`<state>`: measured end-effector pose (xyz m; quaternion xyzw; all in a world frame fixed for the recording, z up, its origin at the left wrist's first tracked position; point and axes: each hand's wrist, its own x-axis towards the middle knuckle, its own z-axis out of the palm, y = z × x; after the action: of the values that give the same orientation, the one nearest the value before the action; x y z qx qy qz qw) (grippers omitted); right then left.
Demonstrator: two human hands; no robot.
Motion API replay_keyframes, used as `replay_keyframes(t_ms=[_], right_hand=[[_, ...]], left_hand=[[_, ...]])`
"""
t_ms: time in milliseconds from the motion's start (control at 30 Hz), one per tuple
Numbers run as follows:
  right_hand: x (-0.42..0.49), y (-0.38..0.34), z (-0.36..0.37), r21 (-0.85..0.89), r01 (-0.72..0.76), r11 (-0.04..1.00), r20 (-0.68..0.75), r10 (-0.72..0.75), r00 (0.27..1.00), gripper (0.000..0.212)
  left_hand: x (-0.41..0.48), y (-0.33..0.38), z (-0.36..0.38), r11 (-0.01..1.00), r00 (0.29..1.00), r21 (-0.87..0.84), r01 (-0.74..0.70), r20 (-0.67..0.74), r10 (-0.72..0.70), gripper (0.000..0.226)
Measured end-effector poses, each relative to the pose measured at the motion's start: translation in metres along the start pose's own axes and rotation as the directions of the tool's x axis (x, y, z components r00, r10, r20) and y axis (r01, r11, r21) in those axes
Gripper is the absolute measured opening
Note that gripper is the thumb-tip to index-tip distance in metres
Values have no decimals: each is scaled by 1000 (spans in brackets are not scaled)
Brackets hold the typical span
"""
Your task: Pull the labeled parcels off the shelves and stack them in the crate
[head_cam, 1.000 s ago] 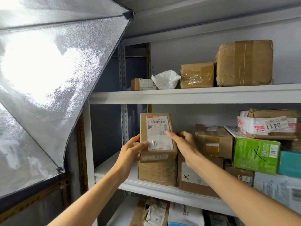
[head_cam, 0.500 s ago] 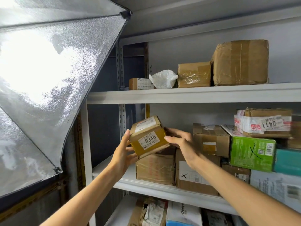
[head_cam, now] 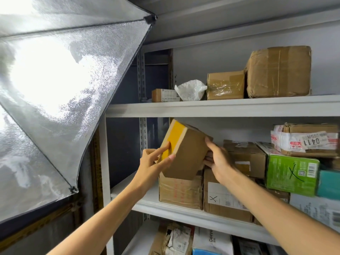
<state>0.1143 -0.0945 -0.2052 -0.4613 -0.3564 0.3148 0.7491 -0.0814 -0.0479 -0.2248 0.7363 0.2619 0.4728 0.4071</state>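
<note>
Reaching up from the lower edge of the view, both bare forearms are stretched toward the middle shelf (head_cam: 184, 212). The left hand (head_cam: 154, 161) is raised at the near end of a small box (head_cam: 189, 155). Its forefinger is laid straight along the yellow-taped end face, its thumb is set against the lower edge of that face, and the other fingers are folded in. The right hand (head_cam: 219, 162) is closed round the far end, with the thumb laid over the upper edge and the fingers wrapped behind (their tips are hidden by the cardboard). The small box is thus pinched on the left and gripped on the right.

It is held tilted in front of the middle shelf, with the taped end turned up and to the left. It is seen as an oblong of plain brown cardboard with a broad yellow band down one end. Its lower corner is placed just over a larger box (head_cam: 180, 192) at the shelf's left end; whether the two touch cannot be told. Beside that stands a carton (head_cam: 224, 201) marked with a cross, and farther right a green box (head_cam: 290, 173) is stacked under a parcel (head_cam: 311, 142) stickered 0411. A silver reflector (head_cam: 64, 89) is spread at the left.
</note>
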Motion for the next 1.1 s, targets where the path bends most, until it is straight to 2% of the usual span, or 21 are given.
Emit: replay_keyframes(t_ms=[100, 167, 267, 367, 500, 600, 733, 867, 1100], right_hand=[[-6, 0, 0, 19, 17, 1000, 37, -18, 999, 20], [-8, 3, -1, -78, 96, 992, 86, -89, 992, 13], [-9, 10, -6, -279, 267, 922, 230, -206, 951, 33], [-14, 20, -11, -378, 340, 861, 341, -212, 916, 54], [-19, 35, -12, -367, 334, 868, 336, -211, 918, 74], [-22, 41, -12, -347, 343, 873, 349, -219, 911, 67], [-20, 50, -9, -306, 342, 888, 376, -218, 901, 51], [-15, 60, -2, -285, 319, 904, 385, -197, 902, 56], [-15, 81, 32, -372, 336, 865, 434, -158, 887, 73]], left_hand=[[-3, 3, -5, 999, 1000, 29, 21, 15, -22, 62], [-5, 3, -9, 998, 999, -57, 28, 47, -26, 58], [-9, -4, -15, 978, 997, -196, 78, -4, -80, 60], [-10, -17, -21, 977, 991, -208, 52, -107, -76, 63], [-12, -24, -20, 976, 1000, -217, 25, -14, -28, 74], [-12, -33, -20, 977, 999, -212, -5, 30, 11, 75], [-11, -39, -20, 985, 1000, -170, 17, 27, -13, 71], [-13, -47, -26, 989, 1000, -149, 12, -14, -14, 73], [-13, -72, -53, 993, 993, -120, 19, -110, -33, 66]])
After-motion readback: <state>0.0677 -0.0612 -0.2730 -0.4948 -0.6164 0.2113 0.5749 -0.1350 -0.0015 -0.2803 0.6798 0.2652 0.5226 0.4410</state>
